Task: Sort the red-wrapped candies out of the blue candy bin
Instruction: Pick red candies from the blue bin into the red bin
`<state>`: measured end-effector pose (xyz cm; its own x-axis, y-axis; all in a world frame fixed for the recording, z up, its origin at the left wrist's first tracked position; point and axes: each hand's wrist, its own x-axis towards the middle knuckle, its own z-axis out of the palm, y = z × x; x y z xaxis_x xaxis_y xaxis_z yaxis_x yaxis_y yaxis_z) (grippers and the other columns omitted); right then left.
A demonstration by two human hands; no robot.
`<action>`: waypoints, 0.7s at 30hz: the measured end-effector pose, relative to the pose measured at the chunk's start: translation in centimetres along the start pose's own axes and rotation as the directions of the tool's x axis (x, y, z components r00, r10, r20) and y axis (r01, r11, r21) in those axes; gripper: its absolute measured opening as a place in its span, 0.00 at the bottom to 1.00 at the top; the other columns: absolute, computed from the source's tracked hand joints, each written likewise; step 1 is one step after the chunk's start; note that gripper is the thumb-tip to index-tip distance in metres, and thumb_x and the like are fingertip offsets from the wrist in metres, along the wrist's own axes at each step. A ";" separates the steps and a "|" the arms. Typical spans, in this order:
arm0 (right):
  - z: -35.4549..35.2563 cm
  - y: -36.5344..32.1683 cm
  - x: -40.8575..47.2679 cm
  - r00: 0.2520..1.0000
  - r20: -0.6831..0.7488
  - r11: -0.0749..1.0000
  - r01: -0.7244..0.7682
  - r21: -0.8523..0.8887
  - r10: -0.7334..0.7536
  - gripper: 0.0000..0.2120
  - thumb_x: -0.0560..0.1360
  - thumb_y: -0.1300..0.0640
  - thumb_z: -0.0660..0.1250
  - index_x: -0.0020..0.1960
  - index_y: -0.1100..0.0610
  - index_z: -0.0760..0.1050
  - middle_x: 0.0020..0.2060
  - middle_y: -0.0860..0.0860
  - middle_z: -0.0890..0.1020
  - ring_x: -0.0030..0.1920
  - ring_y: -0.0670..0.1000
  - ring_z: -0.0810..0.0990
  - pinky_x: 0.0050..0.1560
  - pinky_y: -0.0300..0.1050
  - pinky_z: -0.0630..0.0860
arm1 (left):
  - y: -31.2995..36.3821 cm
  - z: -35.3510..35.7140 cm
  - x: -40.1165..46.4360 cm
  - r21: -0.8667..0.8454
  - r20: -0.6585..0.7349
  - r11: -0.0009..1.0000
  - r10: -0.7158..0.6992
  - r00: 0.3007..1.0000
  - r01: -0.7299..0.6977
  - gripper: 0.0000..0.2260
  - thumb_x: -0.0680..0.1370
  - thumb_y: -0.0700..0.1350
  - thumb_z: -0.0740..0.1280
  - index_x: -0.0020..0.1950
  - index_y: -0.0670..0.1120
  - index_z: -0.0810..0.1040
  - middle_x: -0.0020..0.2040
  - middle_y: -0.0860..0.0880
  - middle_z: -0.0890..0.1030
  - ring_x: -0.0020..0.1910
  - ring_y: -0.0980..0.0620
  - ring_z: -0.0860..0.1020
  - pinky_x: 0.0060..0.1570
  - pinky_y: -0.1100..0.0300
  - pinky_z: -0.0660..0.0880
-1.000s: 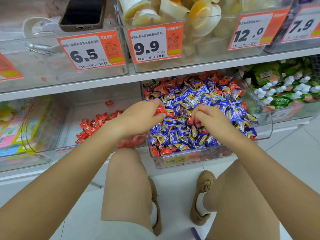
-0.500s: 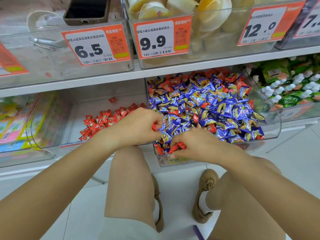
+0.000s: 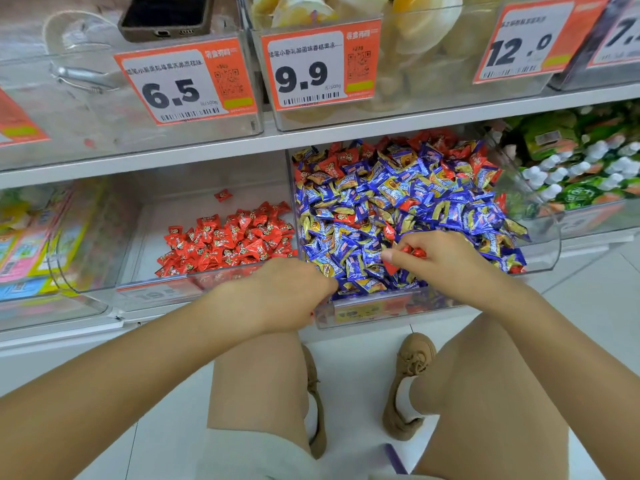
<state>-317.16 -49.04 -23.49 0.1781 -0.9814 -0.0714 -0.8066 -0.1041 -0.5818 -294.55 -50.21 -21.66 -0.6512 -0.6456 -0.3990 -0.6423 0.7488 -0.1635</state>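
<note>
The clear blue candy bin [image 3: 540,247] on the lower shelf is heaped with blue-wrapped candies [image 3: 398,195], and red-wrapped ones [image 3: 332,166] are mixed in, mostly toward the back. My right hand [image 3: 446,261] hovers over the bin's front half and pinches a few red candies [image 3: 412,252] in its fingertips. My left hand [image 3: 277,294] is curled into a fist at the front edge, where the blue bin meets the bin to its left. A sliver of red wrapper shows under its palm. That left bin [image 3: 149,292] holds a pile of red candies [image 3: 225,242].
A upper shelf holds clear bins with orange price tags [image 3: 311,67] and a phone [image 3: 166,15] lying on one. Green and white packets [image 3: 571,168] fill the bin to the right. Colourful packs sit far left. My knees and shoes are over the white floor below.
My left hand drew back out of the blue bin toward the front edge near the red bin. My right hand rose from the front corner with red candies pinched.
</note>
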 end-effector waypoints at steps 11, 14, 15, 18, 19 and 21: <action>2.0 -3.8 1.9 0.968 0.163 0.954 0.221 -0.201 -0.190 0.15 0.75 0.55 0.58 0.51 0.39 0.79 0.32 0.46 0.80 0.34 0.45 0.74 0.38 0.43 0.74 | -2.3 0.8 -1.4 -0.422 -0.312 0.906 -0.101 0.945 -0.043 0.07 0.76 0.54 0.67 0.53 0.56 0.77 0.44 0.59 0.76 0.46 0.55 0.76 0.39 0.59 0.68; 3.2 -5.0 3.1 0.924 0.298 0.885 0.333 -0.325 -0.239 0.17 0.75 0.56 0.57 0.54 0.40 0.80 0.37 0.44 0.79 0.41 0.48 0.76 0.37 0.43 0.70 | -3.5 0.4 -2.3 -0.575 -0.419 0.816 -0.230 0.878 -0.060 0.09 0.74 0.55 0.69 0.51 0.54 0.79 0.42 0.56 0.80 0.41 0.56 0.76 0.42 0.57 0.72; 3.5 -5.2 3.5 0.912 0.327 0.862 0.361 -0.356 -0.247 0.17 0.76 0.56 0.57 0.55 0.41 0.80 0.41 0.44 0.81 0.44 0.49 0.77 0.37 0.43 0.68 | -4.0 0.3 -2.6 -0.625 -0.436 0.778 -0.280 0.855 -0.064 0.08 0.73 0.55 0.70 0.50 0.54 0.79 0.42 0.55 0.81 0.40 0.57 0.76 0.42 0.59 0.72; 4.0 -5.0 4.5 0.919 0.287 0.786 0.382 -0.486 -0.269 0.16 0.78 0.55 0.56 0.60 0.44 0.78 0.49 0.48 0.83 0.50 0.52 0.80 0.37 0.43 0.68 | -4.8 0.4 -3.1 -0.729 -0.443 0.680 -0.383 0.810 -0.077 0.05 0.72 0.53 0.72 0.45 0.57 0.78 0.35 0.52 0.81 0.37 0.53 0.76 0.39 0.62 0.70; 3.8 -4.9 4.7 0.930 0.247 0.758 0.364 -0.541 -0.271 0.16 0.78 0.54 0.56 0.61 0.45 0.78 0.50 0.49 0.83 0.50 0.53 0.80 0.37 0.43 0.68 | -4.9 0.7 -3.2 -0.734 -0.443 0.674 -0.390 0.807 -0.077 0.05 0.71 0.55 0.71 0.43 0.60 0.76 0.34 0.51 0.80 0.35 0.52 0.75 0.38 0.61 0.70; 3.1 -4.6 4.9 0.947 0.207 0.751 0.322 -0.577 -0.247 0.15 0.79 0.49 0.58 0.63 0.45 0.76 0.50 0.50 0.83 0.52 0.53 0.80 0.39 0.43 0.69 | -4.7 1.2 -3.3 -0.739 -0.434 0.670 -0.397 0.809 -0.068 0.05 0.70 0.58 0.69 0.41 0.64 0.73 0.36 0.52 0.81 0.35 0.52 0.76 0.39 0.58 0.71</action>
<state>-310.86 -52.85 -23.65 0.4847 -0.8699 -0.0910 -0.8732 -0.4873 0.0077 -288.86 -51.44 -20.65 -0.4473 -0.8843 0.1339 -0.6851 0.4350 0.5843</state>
